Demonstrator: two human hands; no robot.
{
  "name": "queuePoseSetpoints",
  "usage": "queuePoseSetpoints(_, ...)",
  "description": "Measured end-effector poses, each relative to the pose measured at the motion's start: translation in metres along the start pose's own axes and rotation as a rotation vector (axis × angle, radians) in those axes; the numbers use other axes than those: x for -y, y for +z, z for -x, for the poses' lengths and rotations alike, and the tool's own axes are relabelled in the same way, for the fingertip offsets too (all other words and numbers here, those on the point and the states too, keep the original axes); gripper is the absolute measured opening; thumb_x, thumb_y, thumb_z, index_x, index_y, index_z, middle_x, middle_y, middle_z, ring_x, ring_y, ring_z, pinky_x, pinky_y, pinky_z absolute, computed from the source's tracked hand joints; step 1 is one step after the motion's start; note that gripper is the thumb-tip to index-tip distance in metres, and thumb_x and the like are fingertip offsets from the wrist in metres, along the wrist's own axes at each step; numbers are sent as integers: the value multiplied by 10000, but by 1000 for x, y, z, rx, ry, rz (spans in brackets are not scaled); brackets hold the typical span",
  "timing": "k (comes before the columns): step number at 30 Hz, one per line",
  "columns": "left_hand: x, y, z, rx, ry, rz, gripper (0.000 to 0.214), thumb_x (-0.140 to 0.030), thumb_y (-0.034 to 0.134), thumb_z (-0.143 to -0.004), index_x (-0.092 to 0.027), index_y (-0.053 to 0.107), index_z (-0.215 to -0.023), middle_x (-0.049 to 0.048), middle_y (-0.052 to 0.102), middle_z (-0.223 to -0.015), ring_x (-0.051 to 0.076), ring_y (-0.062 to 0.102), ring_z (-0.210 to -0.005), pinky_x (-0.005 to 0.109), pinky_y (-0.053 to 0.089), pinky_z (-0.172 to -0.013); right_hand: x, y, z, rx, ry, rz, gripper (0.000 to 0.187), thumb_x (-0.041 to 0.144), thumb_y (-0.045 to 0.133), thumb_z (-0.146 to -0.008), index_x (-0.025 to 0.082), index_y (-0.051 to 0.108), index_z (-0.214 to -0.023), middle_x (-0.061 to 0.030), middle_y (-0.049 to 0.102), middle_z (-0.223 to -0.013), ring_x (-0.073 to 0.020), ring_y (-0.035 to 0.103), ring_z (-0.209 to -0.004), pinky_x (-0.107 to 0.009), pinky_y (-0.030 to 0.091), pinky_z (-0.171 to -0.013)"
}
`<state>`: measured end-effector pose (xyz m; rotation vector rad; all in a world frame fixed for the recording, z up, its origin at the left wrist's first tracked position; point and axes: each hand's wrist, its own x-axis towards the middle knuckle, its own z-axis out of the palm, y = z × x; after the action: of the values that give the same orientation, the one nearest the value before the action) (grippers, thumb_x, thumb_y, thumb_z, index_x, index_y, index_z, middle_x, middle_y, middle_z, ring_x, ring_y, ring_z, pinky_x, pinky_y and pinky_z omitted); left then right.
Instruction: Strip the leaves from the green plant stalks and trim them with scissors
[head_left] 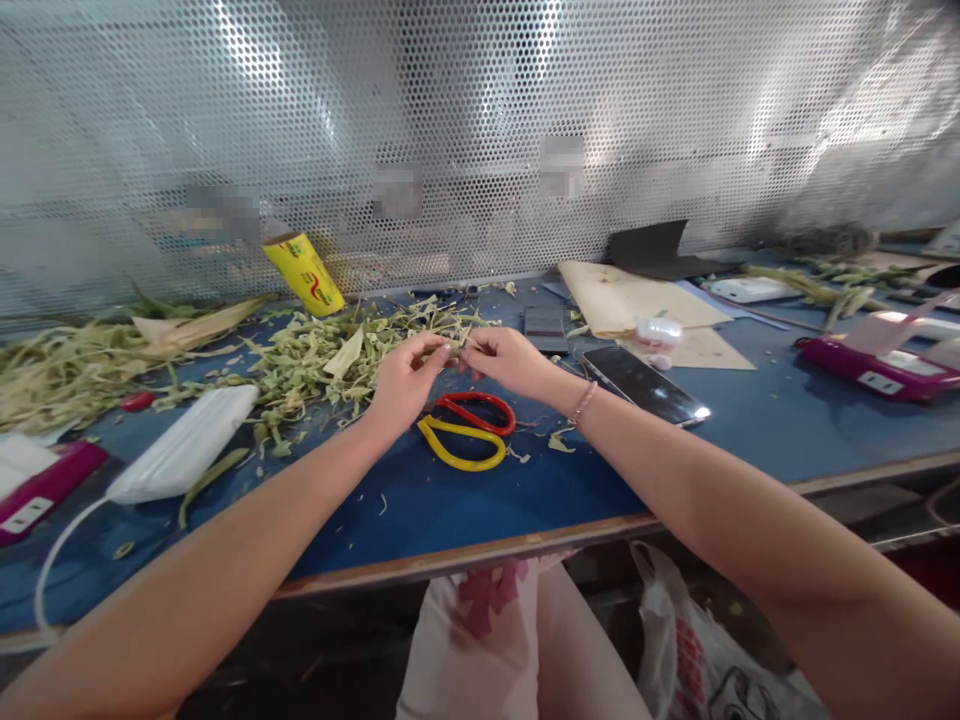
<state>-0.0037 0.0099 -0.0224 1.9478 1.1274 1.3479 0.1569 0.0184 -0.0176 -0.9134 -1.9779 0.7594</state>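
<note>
My left hand (410,378) and my right hand (502,357) meet above the blue table, fingertips pinched close together. Whatever they hold between them is too small and hidden to make out. Just below lies a pair of scissors (469,463) with one red and one yellow handle loop; its blades are mostly hidden. Left of my left hand spreads a heap of pale green plant bits (307,355). A black phone (637,382) rests beside my right wrist, which wears a thin bracelet.
A yellow cylinder (304,273) leans behind the heap. At left are dried stalks (67,375), a white corded block (187,445) and a purple box (52,490). Brown paper (615,295), a clear round container (660,333) and another purple box (877,368) lie right. Perforated metal (465,110) closes off the back.
</note>
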Motion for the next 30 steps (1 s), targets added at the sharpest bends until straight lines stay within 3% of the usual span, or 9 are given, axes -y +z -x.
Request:
queuePoseSetpoints(8, -10, 0, 4, 27, -89, 112, 162, -341, 573, -754, -188, 521, -740, -3, 579, -695, 113, 553, -563, 240, 450, -582, -5, 3, -1, 20, -13, 23, 183, 261, 451, -754, 165, 453, -598, 4, 561, -584, -88, 511, -532, -223, 387, -543)
queuePoseSetpoints(14, -7, -2, 3, 83, -92, -16, 136, -296, 519, -785, -195, 461, -716, -22, 526, -665, 102, 501, -519, 228, 384, -555, -3, 4, 0, 35, 13, 31, 190, 260, 452, -753, 169, 417, -590, -5, 590, -623, -89, 535, -555, -226, 391, -559)
queuePoseSetpoints(20, -7, -3, 2, 63, 0, -240, 199, -263, 445, -820, -186, 452, -636, -31, 420, -567, 111, 387, -537, 236, 291, -543, 0, 4, 2, 36, 22, 73, 176, 259, 454, -757, 158, 491, -618, 11, 557, -561, -91, 513, -537, -227, 384, -559)
queuePoseSetpoints(30, -6, -3, 0, -33, -18, -184, 171, -235, 507, -779, -197, 442, -626, -38, 381, -529, 116, 350, -516, 248, 252, -528, 5, 4, 2, 50, 42, 75, 201, 264, 452, -774, 155, 493, -611, 20, 532, -541, -83, 488, -513, -214, 371, -550)
